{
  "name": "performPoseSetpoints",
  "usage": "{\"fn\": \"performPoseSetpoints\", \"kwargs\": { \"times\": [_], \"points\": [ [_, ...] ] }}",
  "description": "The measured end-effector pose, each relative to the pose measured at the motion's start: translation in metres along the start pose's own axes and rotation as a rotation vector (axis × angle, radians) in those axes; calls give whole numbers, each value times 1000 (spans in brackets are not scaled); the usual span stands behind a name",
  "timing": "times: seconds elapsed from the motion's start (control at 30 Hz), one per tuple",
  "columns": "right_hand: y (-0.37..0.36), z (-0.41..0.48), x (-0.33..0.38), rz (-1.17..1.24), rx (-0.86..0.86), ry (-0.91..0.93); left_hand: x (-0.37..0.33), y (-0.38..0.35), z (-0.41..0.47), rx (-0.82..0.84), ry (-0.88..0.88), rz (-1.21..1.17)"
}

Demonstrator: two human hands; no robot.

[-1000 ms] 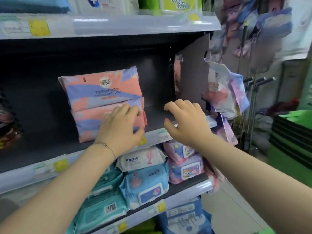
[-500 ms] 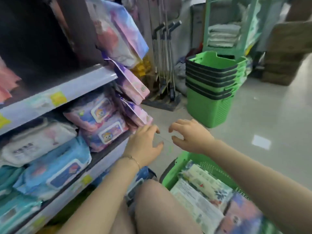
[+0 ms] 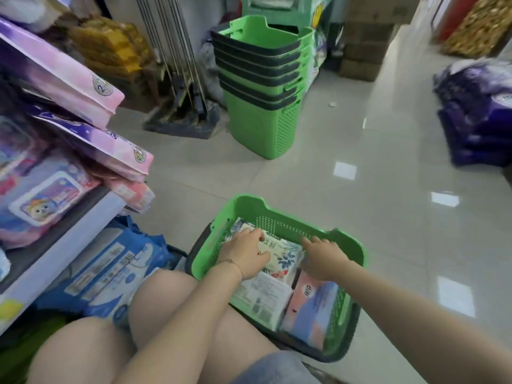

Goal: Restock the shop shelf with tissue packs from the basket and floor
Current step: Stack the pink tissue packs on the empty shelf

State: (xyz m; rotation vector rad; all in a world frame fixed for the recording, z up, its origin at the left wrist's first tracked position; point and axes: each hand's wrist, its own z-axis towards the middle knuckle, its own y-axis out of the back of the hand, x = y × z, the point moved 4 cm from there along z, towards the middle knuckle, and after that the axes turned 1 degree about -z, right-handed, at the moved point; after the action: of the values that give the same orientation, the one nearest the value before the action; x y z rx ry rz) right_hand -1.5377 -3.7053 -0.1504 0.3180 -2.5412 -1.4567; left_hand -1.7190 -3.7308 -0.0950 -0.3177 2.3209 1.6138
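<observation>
Presently, pick-up step: left hand [image 3: 246, 253] curls round the floral tissue pack [image 3: 284, 254] in the near green basket [image 3: 277, 207], right hand [image 3: 324, 256] open-fingered at its right edge; next, presumably, a lift to the left shelf [image 3: 69, 239].

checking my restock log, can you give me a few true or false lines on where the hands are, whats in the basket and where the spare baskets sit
1. The left hand and right hand both reach into the green basket. True.
2. The basket is empty. False: it holds several packs, among them a floral pack and a pink-and-blue pack.
3. The left hand touches the floral pack. True.
4. The stack of green baskets stands on a shelf. False: it stands on the floor.
5. The right hand lifts a pack high. False: it holds nothing, fingers stretched low over the packs.
</observation>
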Motion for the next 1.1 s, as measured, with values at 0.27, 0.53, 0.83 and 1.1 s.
{"fn": "performPoseSetpoints", "kwargs": {
  "times": [0.27, 0.53, 0.83, 1.1],
  "points": [
    [-32, 3, -30, 43, 142, -243, 28, -29, -5, 101, 140, -50],
    [-9, 6, -21, 377, 104, -141, 24, -39, -4, 164, 139, -36],
    [24, -6, -18, 109, 103, -156, 22, -30, -8, 97, 109, -73],
    [114, -38, -7, -30, -264, -99, 9, 13, -13, -29, 35, -19]
  ]
}}
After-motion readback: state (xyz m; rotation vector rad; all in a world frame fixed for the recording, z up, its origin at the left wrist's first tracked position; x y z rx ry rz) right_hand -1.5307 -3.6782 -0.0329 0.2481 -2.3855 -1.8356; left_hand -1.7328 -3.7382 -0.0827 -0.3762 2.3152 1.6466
